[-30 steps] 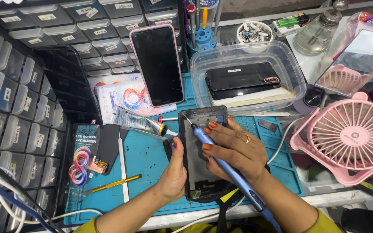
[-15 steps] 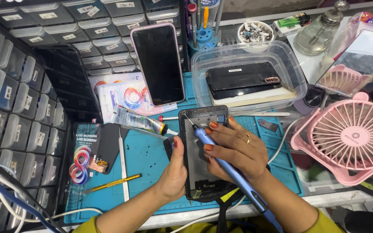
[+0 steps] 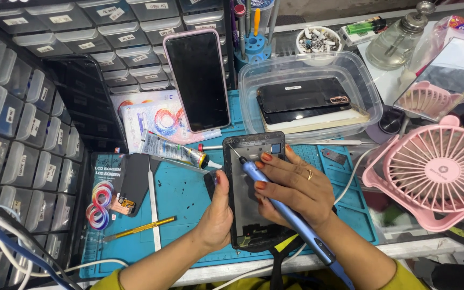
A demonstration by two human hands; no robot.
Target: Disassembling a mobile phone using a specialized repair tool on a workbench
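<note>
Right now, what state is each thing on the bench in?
Opened phone frame: flat on mat, back off.
Left hand: gripping frame's edge.
Right hand: holding blue screwdriver, tip at frame's top.
Pink-edged phone: propped upright, screen dark.
Pink fan: blades appear still.

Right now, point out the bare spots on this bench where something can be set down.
Bare blue mat lies between the metal ruler, the glue tube and the left hand. A smaller strip lies right of the right hand, below the clear tub. Elsewhere is crowded: drawers left, pink fan right.

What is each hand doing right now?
Left hand: closed on the opened phone's left edge.
Right hand: closed on a blue pen-shaped tool.
</note>
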